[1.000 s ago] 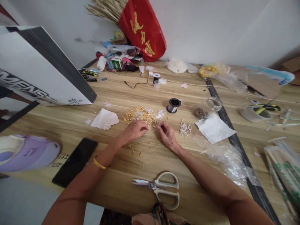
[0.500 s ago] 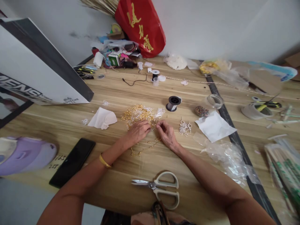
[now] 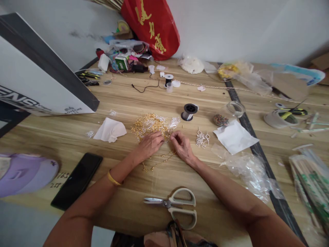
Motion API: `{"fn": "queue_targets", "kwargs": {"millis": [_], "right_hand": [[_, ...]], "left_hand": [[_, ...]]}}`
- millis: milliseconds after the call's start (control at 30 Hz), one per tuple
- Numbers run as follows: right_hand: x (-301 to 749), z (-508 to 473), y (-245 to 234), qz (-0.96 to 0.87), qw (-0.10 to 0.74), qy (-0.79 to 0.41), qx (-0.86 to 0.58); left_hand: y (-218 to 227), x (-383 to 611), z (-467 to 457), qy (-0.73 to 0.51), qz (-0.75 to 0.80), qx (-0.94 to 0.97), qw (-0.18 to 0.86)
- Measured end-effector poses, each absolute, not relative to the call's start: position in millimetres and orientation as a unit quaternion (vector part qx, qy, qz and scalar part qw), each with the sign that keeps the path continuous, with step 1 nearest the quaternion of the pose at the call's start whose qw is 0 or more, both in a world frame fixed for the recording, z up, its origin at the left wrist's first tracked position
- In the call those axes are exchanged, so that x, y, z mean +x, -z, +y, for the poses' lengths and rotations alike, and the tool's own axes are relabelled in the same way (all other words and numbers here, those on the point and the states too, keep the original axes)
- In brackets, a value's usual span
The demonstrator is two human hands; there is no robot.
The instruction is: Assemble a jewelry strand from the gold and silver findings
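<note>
My left hand [image 3: 151, 143] rests at the near edge of a pile of gold and silver chain pieces [image 3: 147, 124], its fingers bent together. Close by on the right, my right hand [image 3: 182, 145] is closed in a pinch, thumb against the curled fingers. What either hand pinches is too small to make out. A thin gold chain [image 3: 161, 156] lies below and between them, running up to the right hand. Silver chain pieces with rings [image 3: 202, 139] lie right of that hand. A spool of wire [image 3: 189, 112] stands beyond it. Scissors [image 3: 168, 203] lie nearest my body, blades pointing left.
At left are a black phone [image 3: 77, 181], a purple case [image 3: 28, 175] and a white tissue [image 3: 110, 130]. A tipped jar of beads [image 3: 223, 118], white paper [image 3: 235, 137] and clear plastic bags [image 3: 252, 171] lie at right. A large box [image 3: 43, 79] stands far left.
The view has shifted slightly, so things on the left sit a little farther left. Both hands stay almost in place by the chain pile.
</note>
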State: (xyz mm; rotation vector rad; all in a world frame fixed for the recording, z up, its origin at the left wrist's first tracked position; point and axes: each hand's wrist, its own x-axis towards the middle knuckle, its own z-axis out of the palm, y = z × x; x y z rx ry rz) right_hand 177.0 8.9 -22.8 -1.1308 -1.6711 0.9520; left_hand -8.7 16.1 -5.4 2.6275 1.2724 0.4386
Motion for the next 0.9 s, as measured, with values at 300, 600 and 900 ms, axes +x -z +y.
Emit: {"fn": "queue_targets", "kwargs": {"millis": [300, 600, 900], "right_hand": [[177.4, 8.6, 20.7, -0.675, 0.431, -0.381, -0.462], [177.1, 9.2, 20.8, -0.674, 0.438, -0.382, -0.456], [177.3, 8.6, 19.0, -0.68, 0.437, -0.372, -0.456]], "left_hand": [[-3.2, -6.6, 17.3, -0.134, 0.438, 0.881, 0.119], [-3.3, -7.7, 25.2, -0.114, 0.46, 0.866, 0.161], [-1.6, -5.2, 22.5, -0.122, 0.446, 0.878, 0.125]]}}
